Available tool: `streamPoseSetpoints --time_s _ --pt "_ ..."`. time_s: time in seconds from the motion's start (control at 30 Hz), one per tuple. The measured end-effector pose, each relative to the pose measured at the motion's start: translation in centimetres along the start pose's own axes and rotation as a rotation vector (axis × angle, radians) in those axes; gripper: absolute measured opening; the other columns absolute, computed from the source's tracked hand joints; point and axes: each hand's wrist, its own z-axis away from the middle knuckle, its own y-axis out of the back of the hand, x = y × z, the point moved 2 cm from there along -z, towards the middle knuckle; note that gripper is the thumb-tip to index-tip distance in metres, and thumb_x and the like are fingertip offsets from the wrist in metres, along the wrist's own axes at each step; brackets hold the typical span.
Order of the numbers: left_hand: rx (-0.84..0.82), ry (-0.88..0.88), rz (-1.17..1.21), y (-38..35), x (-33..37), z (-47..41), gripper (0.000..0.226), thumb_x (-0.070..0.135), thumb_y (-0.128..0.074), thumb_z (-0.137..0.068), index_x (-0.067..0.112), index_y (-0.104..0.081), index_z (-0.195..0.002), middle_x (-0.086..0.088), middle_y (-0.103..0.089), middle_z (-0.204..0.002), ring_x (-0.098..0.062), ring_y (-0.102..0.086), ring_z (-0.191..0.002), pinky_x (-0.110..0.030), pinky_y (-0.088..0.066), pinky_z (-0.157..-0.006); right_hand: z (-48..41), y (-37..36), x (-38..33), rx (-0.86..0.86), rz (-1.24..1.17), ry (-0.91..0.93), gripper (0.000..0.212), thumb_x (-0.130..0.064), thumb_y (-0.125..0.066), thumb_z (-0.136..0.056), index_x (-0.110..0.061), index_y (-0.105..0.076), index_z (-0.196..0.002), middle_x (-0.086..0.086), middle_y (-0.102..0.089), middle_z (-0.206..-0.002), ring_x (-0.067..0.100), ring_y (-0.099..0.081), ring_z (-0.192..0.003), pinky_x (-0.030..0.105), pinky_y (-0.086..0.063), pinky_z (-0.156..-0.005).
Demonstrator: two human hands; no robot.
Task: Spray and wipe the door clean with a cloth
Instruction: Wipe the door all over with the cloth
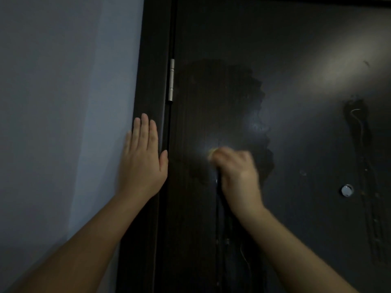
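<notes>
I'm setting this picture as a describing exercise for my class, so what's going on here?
A person is wiping a dark door. The blurred right hand grips a yellowish cloth against the door near its hinged side. The left hand rests flat, fingers straight, on the door frame below the silver hinge. A darker patch above the cloth looks wet, so that part seems already wiped; further right the door looks dull.
</notes>
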Motion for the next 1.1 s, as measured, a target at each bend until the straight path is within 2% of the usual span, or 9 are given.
streamPoseSetpoints --time_s 0.1,0.27,0.4,0.6,0.77,0.87,0.93,1.03,1.1 --pt "-0.013 -0.034 0.014 -0.1 -0.3 1.5 0.069 0.042 -0.021 -0.095 0.008 0.0 -0.151 -0.01 0.008 -0.159 -0.022 0.008 -0.147 -0.041 -0.004 -0.119 3.8 0.6 -1.1 -0.113 -0.039 0.198 0.026 -0.006 -0.059 -0.09 -0.013 -0.07 -0.112 -0.002 -0.064 -0.12 0.016 -0.049 -0.087 0.022 -0.046 -0.076" --pt "0.017 -0.034 0.088 -0.3 -0.5 2.6 0.061 0.035 -0.019 -0.097 0.007 -0.007 -0.15 -0.01 0.0 -0.159 -0.022 0.003 -0.148 -0.042 -0.006 -0.12 -1.3 -1.2 -2.1 0.02 -0.065 -0.051 0.025 0.0 -0.066 -0.084 -0.014 -0.072 -0.105 -0.003 -0.067 -0.113 0.011 -0.044 -0.084 0.016 -0.036 -0.077" --pt "0.041 -0.074 0.115 -0.6 -1.1 3.1 0.057 0.026 -0.023 -0.098 0.004 -0.014 -0.15 -0.01 -0.007 -0.159 -0.021 -0.001 -0.148 -0.042 -0.01 -0.12 0.1 -3.5 -5.6 -0.179 -0.082 0.246 0.028 -0.002 -0.061 -0.085 -0.014 -0.069 -0.109 -0.003 -0.064 -0.118 0.019 -0.05 -0.083 0.029 -0.049 -0.07" --pt "0.033 -0.065 0.082 -0.5 -1.2 3.3 0.056 0.028 -0.019 -0.098 0.008 -0.009 -0.15 -0.008 -0.005 -0.16 -0.02 0.0 -0.148 -0.044 -0.01 -0.119 -4.1 -4.2 -5.9 -0.057 -0.092 0.022 0.025 -0.004 -0.055 -0.087 -0.014 -0.07 -0.105 -0.004 -0.065 -0.112 0.015 -0.045 -0.082 0.029 -0.048 -0.064" --pt "-0.027 -0.027 0.044 -0.4 -1.3 5.2 0.06 0.033 -0.018 -0.097 0.01 -0.003 -0.15 -0.008 0.002 -0.16 -0.021 0.003 -0.148 -0.047 -0.01 -0.119 4.1 -1.9 -6.2 -0.22 -0.122 0.264 0.026 -0.009 -0.048 -0.095 -0.013 -0.069 -0.11 -0.001 -0.064 -0.118 0.019 -0.05 -0.082 0.03 -0.05 -0.07" --pt "-0.059 0.025 0.017 -0.6 -1.0 6.1 0.064 0.04 -0.017 -0.096 0.013 0.004 -0.151 -0.007 0.007 -0.16 -0.02 0.007 -0.148 -0.046 -0.007 -0.119 0.6 -1.5 -3.5 -0.072 -0.058 0.05 0.032 0.005 -0.064 -0.082 -0.012 -0.071 -0.108 0.0 -0.066 -0.117 0.021 -0.052 -0.083 0.026 -0.047 -0.07" --pt "-0.08 0.056 -0.029 -0.7 -0.6 6.6 0.069 0.045 -0.018 -0.095 0.012 0.006 -0.151 -0.008 0.01 -0.16 -0.02 0.01 -0.147 -0.045 -0.005 -0.119 1.0 -1.8 -3.9 -0.057 -0.058 -0.046 0.03 0.001 -0.058 -0.085 -0.01 -0.07 -0.11 0.0 -0.065 -0.118 0.019 -0.049 -0.085 0.024 -0.044 -0.071" --pt "-0.113 0.072 -0.08 -0.8 -0.3 8.0 0.074 0.049 -0.02 -0.095 0.01 0.005 -0.152 -0.009 0.012 -0.16 -0.021 0.012 -0.147 -0.045 -0.004 -0.119 7.7 -0.9 -5.2 -0.205 -0.079 0.136 0.03 -0.008 -0.049 -0.093 -0.013 -0.067 -0.116 -0.003 -0.061 -0.125 0.018 -0.049 -0.089 0.028 -0.049 -0.074" --pt "-0.131 0.083 -0.099 -1.0 -0.4 8.7 0.075 0.05 -0.021 -0.094 0.01 0.005 -0.152 -0.009 0.012 -0.16 -0.022 0.011 -0.147 -0.045 -0.005 -0.118 8.6 0.6 -3.3 -0.178 -0.077 0.147 0.029 -0.007 -0.047 -0.095 -0.012 -0.069 -0.114 -0.002 -0.062 -0.124 0.018 -0.047 -0.087 0.028 -0.047 -0.077"
